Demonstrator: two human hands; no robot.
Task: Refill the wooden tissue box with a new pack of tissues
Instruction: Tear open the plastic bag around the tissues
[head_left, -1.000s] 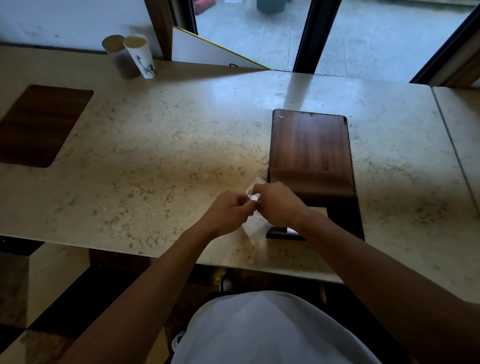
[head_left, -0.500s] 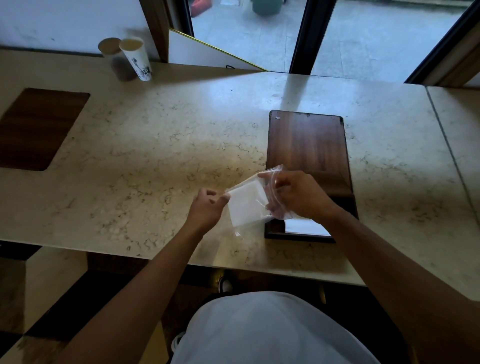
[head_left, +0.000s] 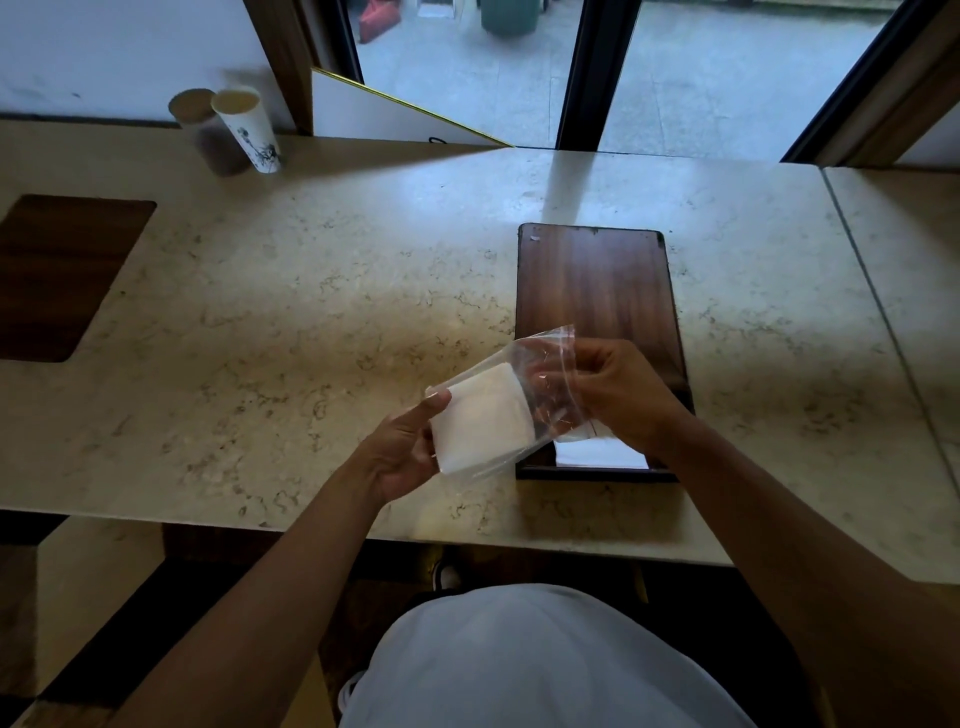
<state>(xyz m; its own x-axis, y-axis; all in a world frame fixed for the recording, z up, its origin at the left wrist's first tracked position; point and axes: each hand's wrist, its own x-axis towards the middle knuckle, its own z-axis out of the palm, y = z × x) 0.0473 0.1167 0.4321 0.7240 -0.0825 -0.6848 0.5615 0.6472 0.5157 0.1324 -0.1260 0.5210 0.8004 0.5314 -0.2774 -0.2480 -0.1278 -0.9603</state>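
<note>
- Left hand (head_left: 402, 452) grasps the tissue pack (head_left: 483, 421) at its near end.
- Right hand (head_left: 621, 397) pinches the pack's clear wrapper (head_left: 548, 358), above the wooden box (head_left: 595, 280) on the table (head_left: 311, 312).

Tissue pack (head_left: 483, 421) now lifted, stretched between parted hands.

Left hand (head_left: 402, 452) cupped palm-up, right hand (head_left: 621, 395) pinching, both raised

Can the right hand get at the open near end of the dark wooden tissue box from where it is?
Probably yes: the right hand hovers just above the dark wooden tissue box, but it grips the clear plastic wrapper of the white tissue pack.
</note>
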